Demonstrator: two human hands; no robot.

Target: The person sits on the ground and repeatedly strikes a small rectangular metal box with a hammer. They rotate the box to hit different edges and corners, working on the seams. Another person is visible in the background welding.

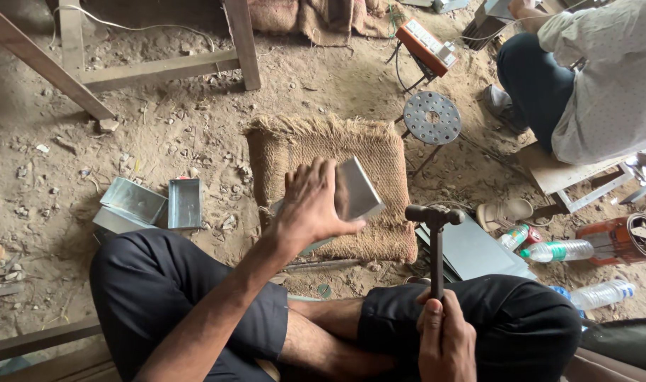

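I see the folded sheet-metal piece (354, 189) held up over the jute mat (379, 152), my left hand (310, 205) with fingers wrapped around its near edge. My right hand (444, 338) grips the hammer (436, 233) handle, head up, just right of the piece. Finished metal trays (156, 205) lie on the dirt floor (160, 120) at left.

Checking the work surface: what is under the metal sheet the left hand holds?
A woven jute mat on dirt lies below the metal sheet. The left hand covers the sheet's near part.
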